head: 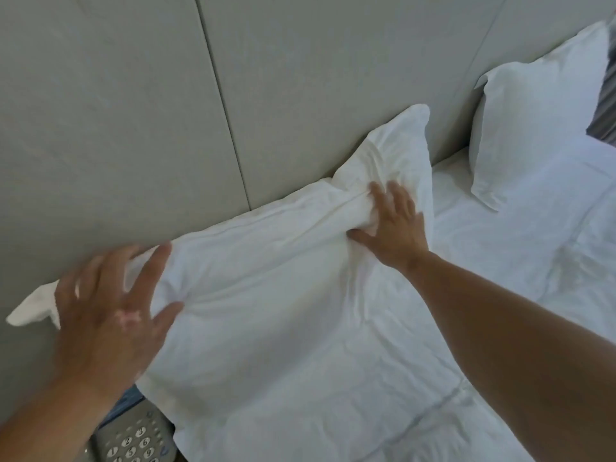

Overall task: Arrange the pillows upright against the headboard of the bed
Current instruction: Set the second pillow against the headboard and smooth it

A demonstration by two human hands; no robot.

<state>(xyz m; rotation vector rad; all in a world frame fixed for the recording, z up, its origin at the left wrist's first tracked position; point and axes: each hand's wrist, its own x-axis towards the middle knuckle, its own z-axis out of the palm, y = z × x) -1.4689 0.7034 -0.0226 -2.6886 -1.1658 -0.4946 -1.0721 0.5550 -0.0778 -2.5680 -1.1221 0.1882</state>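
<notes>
A large white pillow (266, 311) leans against the grey padded headboard (133, 111), its top edge touching the panels. My left hand (110, 308) lies on the pillow's left top corner with fingers spread and slightly blurred; a flap of the pillowcase sticks out to its left. My right hand (391, 225) pinches a bunched fold of fabric near the pillow's upper right. A second white pillow (540, 108) stands upright against the headboard farther right, apart from the first.
White bedding (533, 248) covers the mattress to the right of and below the pillows. A telephone keypad (133, 443) sits at the bottom left, beside the bed. Something dark and striped (605, 108) shows at the right edge.
</notes>
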